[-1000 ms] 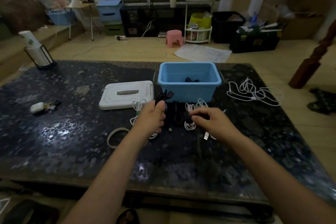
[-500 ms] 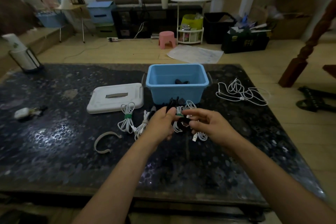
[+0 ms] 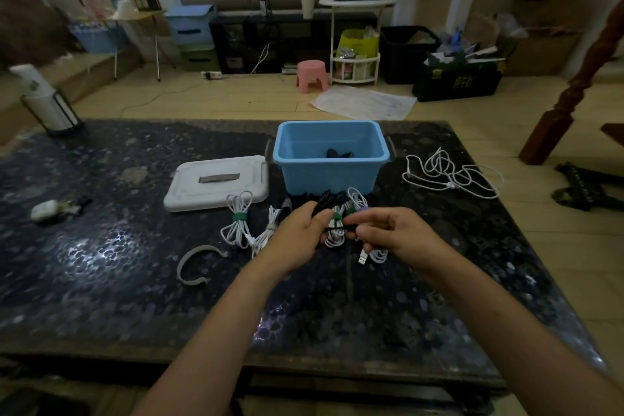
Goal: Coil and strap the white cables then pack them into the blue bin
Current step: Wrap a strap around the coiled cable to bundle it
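Observation:
The blue bin (image 3: pixel 329 176) stands open at the middle of the dark table, with a small dark item inside. In front of it my left hand (image 3: pixel 299 235) grips a coiled black cable (image 3: pixel 326 204). My right hand (image 3: pixel 393 235) pinches a black strap (image 3: pixel 341 229) stretched between the two hands. Several coiled white cables lie under and beside my hands; one with a green strap (image 3: pixel 238 224) is at the left. A loose, uncoiled white cable (image 3: pixel 450 174) lies right of the bin.
The bin's white lid (image 3: pixel 216 182) lies left of the bin. A grey curved strap (image 3: pixel 194 263) rests on the dark table (image 3: pixel 101 263). White earbuds case (image 3: pixel 44 209) at the left, a cup holder (image 3: pixel 49 105) at the far left corner.
The view has shifted slightly. My hands have drawn a little apart, and the black strap is now pulled taut between them over the coiled cables.

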The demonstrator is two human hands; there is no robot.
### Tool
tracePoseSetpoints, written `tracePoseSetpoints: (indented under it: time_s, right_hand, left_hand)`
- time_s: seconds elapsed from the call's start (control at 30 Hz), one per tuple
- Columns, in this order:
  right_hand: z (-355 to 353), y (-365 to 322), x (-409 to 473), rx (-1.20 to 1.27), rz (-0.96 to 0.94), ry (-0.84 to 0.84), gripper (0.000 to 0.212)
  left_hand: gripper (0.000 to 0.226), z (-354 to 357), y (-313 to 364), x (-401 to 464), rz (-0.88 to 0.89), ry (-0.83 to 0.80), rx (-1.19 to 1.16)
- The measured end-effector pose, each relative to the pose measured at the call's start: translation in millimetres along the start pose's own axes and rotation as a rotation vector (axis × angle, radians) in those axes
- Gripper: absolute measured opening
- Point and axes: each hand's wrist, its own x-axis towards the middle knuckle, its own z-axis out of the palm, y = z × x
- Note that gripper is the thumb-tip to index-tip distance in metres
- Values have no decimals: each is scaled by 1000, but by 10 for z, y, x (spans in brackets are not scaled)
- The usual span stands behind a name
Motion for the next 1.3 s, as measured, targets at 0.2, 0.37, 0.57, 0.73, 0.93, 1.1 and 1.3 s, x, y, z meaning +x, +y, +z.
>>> tracePoseSetpoints:
  time_s: [0.2,0.37,0.57,0.73,0.93,1.1,1.3]
  right_hand:
    - [49,-64,11,13,60,16,26]
    - [107,-72,31,-86,78,48,22]
    - [190,34,25,-150,55,-33,12]
    - [154,4,31,-131,72,-111,13]
    - [100,42,33,-176,82,-46,18]
    - [124,33,10,-110,20,-57,10]
    - [193,-19,5,90,43,-8,21]
  left_hand:
    - [21,-16,-68,46,5,6,6]
    - [16,11,-81,49,5,-49,-40]
    - [19,65,-36,-20,135,-37,106]
    - [14,33,-33,-1,90,-43,57]
    - [23,-55,-29,-6,22,-2,-97]
    - [23,-55,3,-29,-23,-10,-148]
    - [20,-55,47,-62,-52,-16,-226]
